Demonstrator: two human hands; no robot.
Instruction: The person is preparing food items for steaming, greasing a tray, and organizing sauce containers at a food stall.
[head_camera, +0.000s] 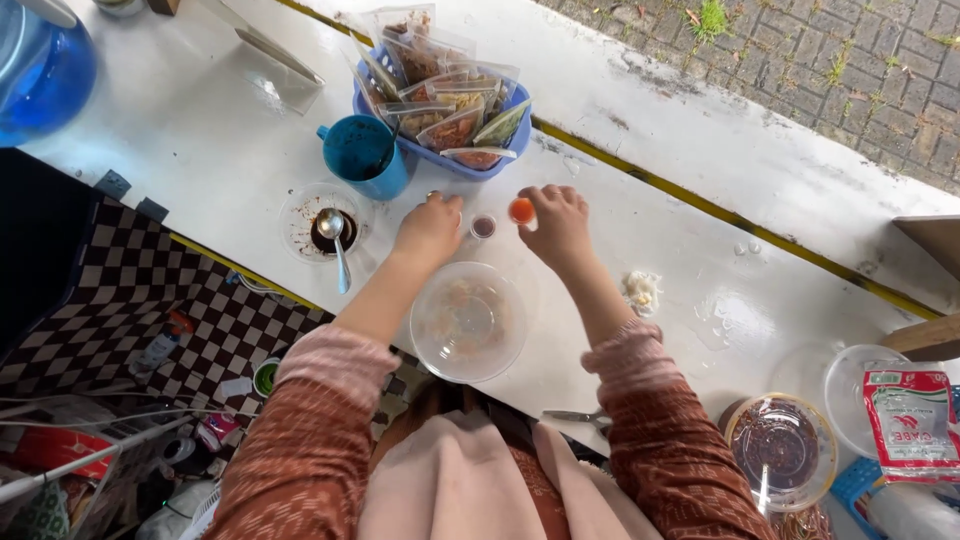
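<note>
I held an orange cap (521, 210) pinched in my right hand (556, 228), my left hand (430, 228) curled at 9 o'clock of the small cup (483, 227), grip unclear, steadying it above the bowl (468, 321).

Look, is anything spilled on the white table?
Yes. A small whitish clump lies loose on the table beside the right hand, with wet smears further right. Nothing looks broken.
</note>
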